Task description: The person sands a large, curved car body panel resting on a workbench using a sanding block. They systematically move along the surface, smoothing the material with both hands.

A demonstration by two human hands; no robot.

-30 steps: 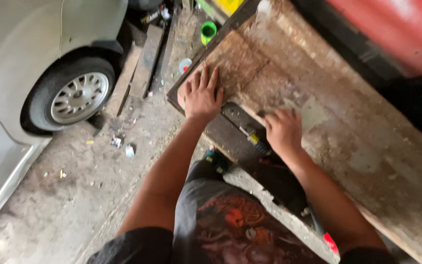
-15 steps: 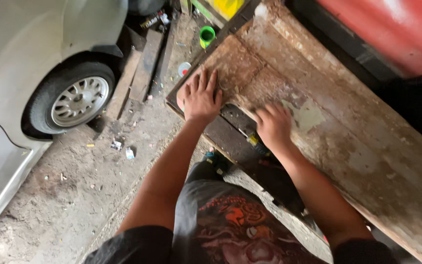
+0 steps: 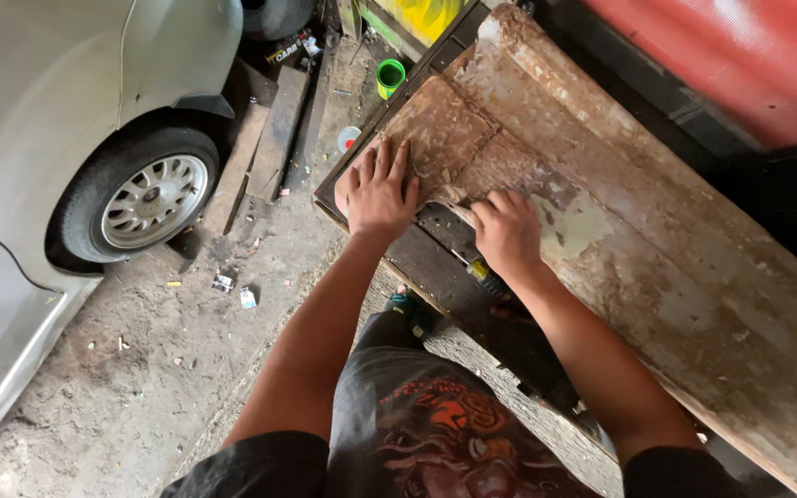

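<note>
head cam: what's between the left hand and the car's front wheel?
In the head view, between the left hand and the silver-rimmed car wheel lie two dark wooden planks on the dirt floor; paper scraps sit just below that line.

the floor (image 3: 122, 387) was dusty bare concrete, littered with scraps. a pale car (image 3: 39, 111) stood to one side, its wheel (image 3: 145, 198) near some wooden planks (image 3: 265, 152). a green cup (image 3: 390, 77) sat farther off, and daylight lit a red panel (image 3: 740, 65).
</note>
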